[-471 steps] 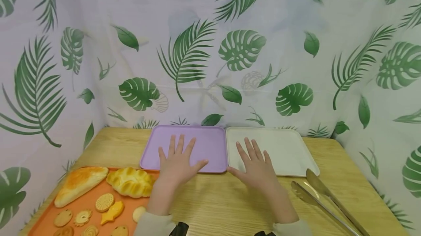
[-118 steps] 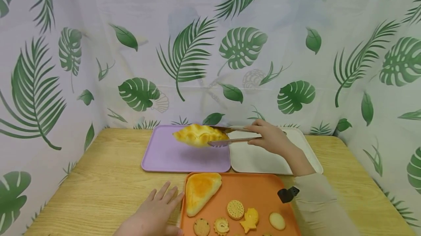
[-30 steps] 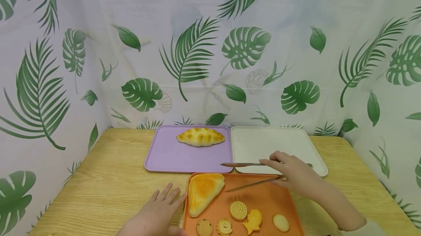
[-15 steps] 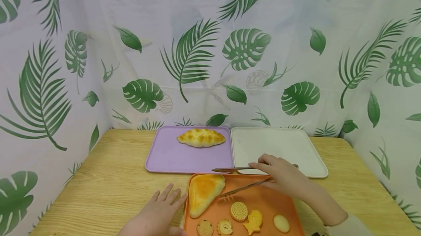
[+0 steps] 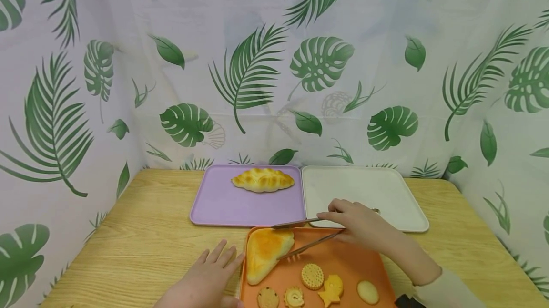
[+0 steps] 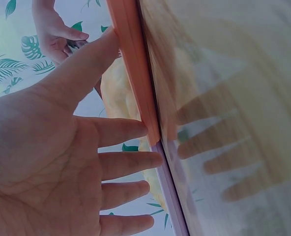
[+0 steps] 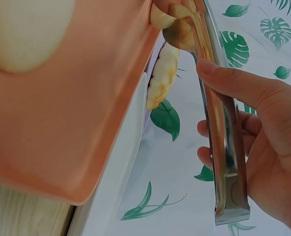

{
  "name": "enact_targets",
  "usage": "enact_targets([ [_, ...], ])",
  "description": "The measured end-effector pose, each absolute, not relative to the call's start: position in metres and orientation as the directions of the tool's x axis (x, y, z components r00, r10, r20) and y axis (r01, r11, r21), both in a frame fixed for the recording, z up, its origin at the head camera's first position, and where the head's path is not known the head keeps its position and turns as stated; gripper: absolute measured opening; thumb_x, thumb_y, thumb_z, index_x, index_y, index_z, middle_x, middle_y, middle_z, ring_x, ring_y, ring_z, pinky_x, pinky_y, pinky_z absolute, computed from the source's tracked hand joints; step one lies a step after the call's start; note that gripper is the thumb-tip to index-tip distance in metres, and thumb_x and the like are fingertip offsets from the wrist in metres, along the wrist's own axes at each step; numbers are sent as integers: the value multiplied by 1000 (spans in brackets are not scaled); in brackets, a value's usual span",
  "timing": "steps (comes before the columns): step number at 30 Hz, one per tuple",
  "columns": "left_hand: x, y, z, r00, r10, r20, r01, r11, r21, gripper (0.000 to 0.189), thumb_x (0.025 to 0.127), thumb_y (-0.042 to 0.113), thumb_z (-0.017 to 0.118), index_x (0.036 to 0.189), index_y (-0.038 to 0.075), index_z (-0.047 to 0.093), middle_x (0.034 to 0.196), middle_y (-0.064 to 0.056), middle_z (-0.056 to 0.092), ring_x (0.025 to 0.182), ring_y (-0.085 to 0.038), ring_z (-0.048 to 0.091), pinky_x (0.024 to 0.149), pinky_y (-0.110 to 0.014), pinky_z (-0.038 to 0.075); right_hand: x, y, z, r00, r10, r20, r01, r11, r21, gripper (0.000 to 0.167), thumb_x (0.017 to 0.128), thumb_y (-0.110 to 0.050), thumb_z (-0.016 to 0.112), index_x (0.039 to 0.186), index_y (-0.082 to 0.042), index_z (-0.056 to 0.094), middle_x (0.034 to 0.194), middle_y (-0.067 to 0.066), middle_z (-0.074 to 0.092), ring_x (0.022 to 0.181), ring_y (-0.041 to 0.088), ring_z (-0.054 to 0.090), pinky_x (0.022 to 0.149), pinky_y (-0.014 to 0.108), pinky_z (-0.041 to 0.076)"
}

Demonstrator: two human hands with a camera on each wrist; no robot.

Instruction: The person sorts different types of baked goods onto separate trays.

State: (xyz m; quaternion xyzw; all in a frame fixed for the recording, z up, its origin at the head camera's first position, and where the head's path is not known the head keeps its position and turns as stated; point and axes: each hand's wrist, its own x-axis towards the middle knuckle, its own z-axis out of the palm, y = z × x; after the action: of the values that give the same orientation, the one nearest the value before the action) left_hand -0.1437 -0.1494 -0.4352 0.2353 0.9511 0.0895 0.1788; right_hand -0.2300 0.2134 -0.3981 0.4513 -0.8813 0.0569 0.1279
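My right hand point(image 5: 358, 224) grips a pair of metal tongs point(image 7: 219, 132), thumb on one arm and fingers round the other. The tongs' tips stand spread on either side of a triangular bread point(image 5: 267, 253), which lies at the left end of the orange tray point(image 5: 351, 251). One tip is at its far edge, the other by its right side; whether they touch is hard to tell. My left hand point(image 5: 201, 277) lies with fingers spread at the orange tray's left edge, its fingertips touching the rim in the left wrist view. A braided bread point(image 5: 263, 180) rests on the purple tray point(image 5: 240, 210).
A white tray point(image 5: 364, 184) stands right of the purple one, against the leaf-print cloth. On the orange tray lie several cookies, among them a round cookie point(image 5: 312, 276), a fish-shaped cookie point(image 5: 332, 290) and a pale oval one point(image 5: 368, 292). Wooden table point(image 5: 141, 231) shows at left.
Over the last second the tongs have come left and down from above the orange tray to the triangular bread. Earlier, they carried the braided bread over the purple tray, where it now lies.
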Motion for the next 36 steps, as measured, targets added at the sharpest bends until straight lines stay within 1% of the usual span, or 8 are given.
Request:
enact_targets([
  [7,-144,-150,-435,-826,476,-302,409,875,259,93,78,62,67,151,13,37,157,-16,34,149,-41,19,113,-65,26,-229,210,-397,-535,-794,289,-827,562,13,45,70,-18,86,112,-16,72,91,-4,57,76,8,51,64,24,46],
  [15,-144,-149,-435,-829,475,-296,411,875,255,94,77,62,68,151,13,37,156,-16,35,149,-41,20,112,-65,26,-226,210,-397,-506,-797,330,-834,550,51,37,73,-21,84,109,-18,73,91,-4,60,80,10,54,68,26,48],
  [18,-144,-149,-435,-829,477,-294,414,875,251,94,77,62,68,151,12,37,156,-16,35,149,-41,20,112,-65,26,-224,211,-396,-497,-794,351,-834,549,60,36,72,-19,85,107,-18,74,90,-5,61,80,9,53,68,26,49],
  [26,-145,-149,-438,-827,477,-299,418,875,243,94,77,63,68,151,14,37,157,-15,35,149,-40,19,113,-64,26,-222,221,-394,-505,-785,358,-827,559,58,36,71,-15,85,106,-17,75,91,-5,61,78,8,53,69,26,49],
  [31,-144,-150,-439,-830,482,-282,424,872,243,94,77,63,68,151,12,37,156,-16,35,149,-40,20,112,-64,27,-222,228,-391,-500,-773,390,-825,562,56,39,68,-14,86,106,-16,75,91,-4,62,76,9,54,67,26,49],
  [36,-143,-150,-439,-833,478,-279,416,873,254,95,77,64,67,151,12,37,156,-16,35,149,-40,20,112,-64,26,-223,234,-384,-505,-754,419,-814,577,58,42,67,-11,87,106,-17,75,91,-5,61,76,7,52,67,26,48],
])
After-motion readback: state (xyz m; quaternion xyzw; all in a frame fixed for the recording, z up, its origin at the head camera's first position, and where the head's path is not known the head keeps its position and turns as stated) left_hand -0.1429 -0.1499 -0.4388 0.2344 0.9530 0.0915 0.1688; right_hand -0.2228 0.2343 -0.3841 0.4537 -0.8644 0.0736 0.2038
